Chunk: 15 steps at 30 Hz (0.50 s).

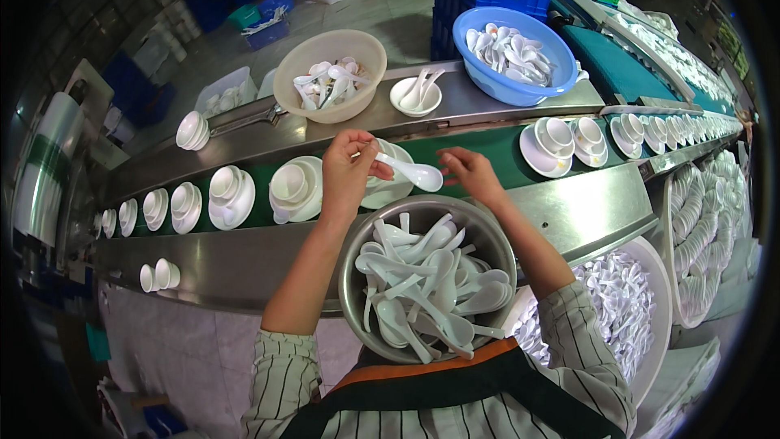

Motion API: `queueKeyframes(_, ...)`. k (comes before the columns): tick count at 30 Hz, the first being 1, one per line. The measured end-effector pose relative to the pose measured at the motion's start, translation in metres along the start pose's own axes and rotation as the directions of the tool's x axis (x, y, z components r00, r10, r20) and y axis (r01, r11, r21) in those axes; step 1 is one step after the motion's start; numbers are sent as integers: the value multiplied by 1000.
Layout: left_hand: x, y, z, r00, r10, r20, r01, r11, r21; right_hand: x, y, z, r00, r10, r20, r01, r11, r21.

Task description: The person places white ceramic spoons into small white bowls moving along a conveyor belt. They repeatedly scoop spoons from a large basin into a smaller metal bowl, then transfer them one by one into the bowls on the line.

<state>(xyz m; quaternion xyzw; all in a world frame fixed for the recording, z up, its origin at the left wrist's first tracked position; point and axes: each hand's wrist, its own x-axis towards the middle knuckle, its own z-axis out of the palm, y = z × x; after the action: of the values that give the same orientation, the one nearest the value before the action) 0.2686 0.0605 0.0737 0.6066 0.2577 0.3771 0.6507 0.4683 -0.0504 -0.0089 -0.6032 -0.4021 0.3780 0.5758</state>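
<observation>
A white ceramic soup spoon [420,175] is held by its handle in my left hand [348,174], its bowl pointing right. My right hand [472,174] is just right of the spoon's bowl, fingers apart, holding nothing. Beneath both hands, a steel bowl [348,292] heaped with white spoons stands against my apron. Behind my left hand, a stack of plate and bowls [390,192] sits on the green conveyor belt [499,152], partly hidden. To its left, another set [295,189] has nested bowls on a plate, and several more sets line the belt on both sides.
Beyond the belt, a cream basin [372,52] and a blue basin [563,52] hold spoons, with a small white bowl [416,111] between them. Two cups [166,274] stand on the near steel ledge at left. At lower right is a large tub [661,311] of spoons.
</observation>
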Motion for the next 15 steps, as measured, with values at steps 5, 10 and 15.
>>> queueKeyframes(5,2,-7,22,997,-34,66,35,999,-15,-44,-41,-24,982,16,189,-44,988,145)
queueKeyframes(10,-8,-24,37,968,75,238,-148,941,304,-66,-17,-62,991,98,-92,-94,994,47)
queueKeyframes(15,-32,15,50,831,-324,451,-243,518,820,-71,28,-119,876,-138,-461,-219,739,-637)
